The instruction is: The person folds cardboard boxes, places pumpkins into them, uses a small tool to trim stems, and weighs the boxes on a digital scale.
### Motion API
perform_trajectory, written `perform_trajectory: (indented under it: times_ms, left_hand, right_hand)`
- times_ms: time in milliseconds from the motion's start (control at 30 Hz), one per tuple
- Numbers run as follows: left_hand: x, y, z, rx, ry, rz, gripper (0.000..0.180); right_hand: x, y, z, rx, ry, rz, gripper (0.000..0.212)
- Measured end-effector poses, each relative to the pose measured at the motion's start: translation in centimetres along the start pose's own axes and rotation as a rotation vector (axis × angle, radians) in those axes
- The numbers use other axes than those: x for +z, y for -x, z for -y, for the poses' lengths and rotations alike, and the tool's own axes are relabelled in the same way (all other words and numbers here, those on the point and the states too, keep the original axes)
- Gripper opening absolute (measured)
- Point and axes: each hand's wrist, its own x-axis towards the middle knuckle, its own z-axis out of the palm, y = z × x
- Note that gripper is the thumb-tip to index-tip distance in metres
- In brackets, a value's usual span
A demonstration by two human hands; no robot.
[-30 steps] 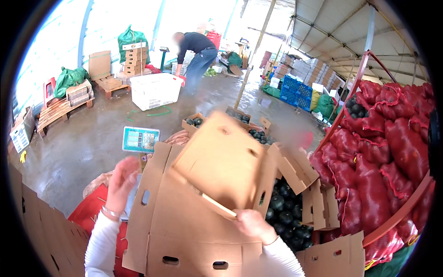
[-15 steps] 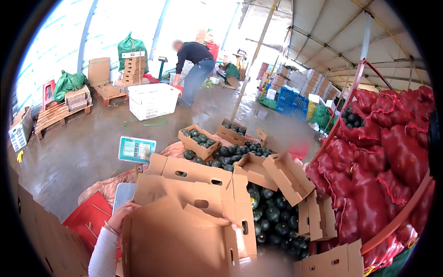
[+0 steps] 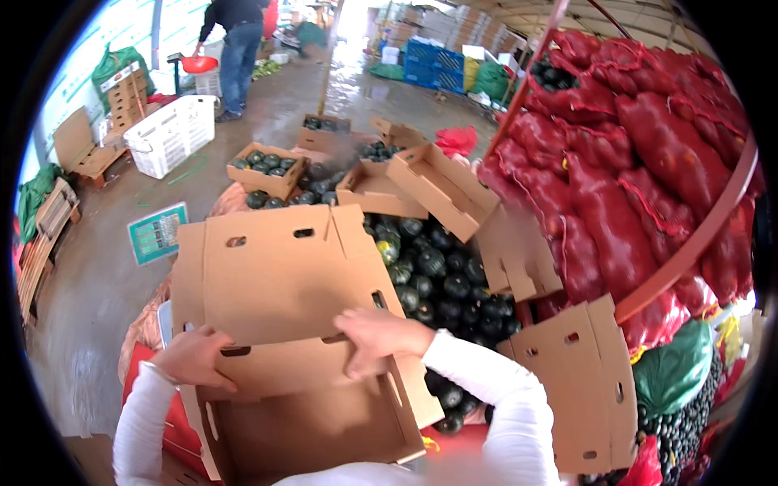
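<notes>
A shallow open cardboard box [image 3: 316,421] is in front of me, its inside bare. My left hand [image 3: 194,356] grips its far wall near the left corner, beside a hand slot. My right hand [image 3: 379,340] holds the same wall farther right, thumb on the inner side and fingers over the top edge. Just beyond lies a partly unfolded carton [image 3: 279,267] with hand slots. To the right of the box is a heap of dark green squashes [image 3: 454,283].
Empty cartons [image 3: 446,190] rest on the heap, and a flattened carton [image 3: 575,381] stands at right. Red mesh sacks [image 3: 600,211] are piled behind a red rail. A scale display [image 3: 158,233] is at left. Farther off, a person [image 3: 241,49] stands by a white crate [image 3: 172,134].
The box has swung from a raised tilt, so its open inside now shows. My right hand has come onto the far wall's top edge. My view has turned right; the person has straightened up.
</notes>
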Motion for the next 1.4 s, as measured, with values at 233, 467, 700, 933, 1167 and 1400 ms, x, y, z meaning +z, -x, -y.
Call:
perform_trajectory:
  times_ms: [233,467,700,933,1167,1400]
  left_hand:
    - [1.5,-2.4,0.6,-0.118,-0.193,-0.266,0.044]
    - [11.0,10.6,15.6,-0.418,0.408,-0.84,0.06]
    - [18.3,11.8,8.0,-0.667,1.216,-0.576,0.051]
    - [12.3,9.8,0.0,-0.684,0.062,-0.527,0.08]
    - [13.4,3.8,-4.2,-0.218,-0.125,-0.218,0.101]
    - [6.2,5.2,1.9,0.291,-0.61,-0.014,0.006]
  right_hand:
    - [4.5,0.5,-1.3,0.117,0.439,-0.565,0.008]
    - [2.0,15.0,-6.9,0.89,-0.035,-1.077,0.033]
    - [11.5,8.6,-3.5,0.799,-0.503,-0.353,0.094]
    - [9.5,6.6,2.8,0.837,0.081,-0.509,0.083]
    - [13.4,-0.8,5.3,0.128,0.517,-0.328,0.046]
    - [2.5,3.3,-1.9,-0.17,0.202,-0.091,0.009]
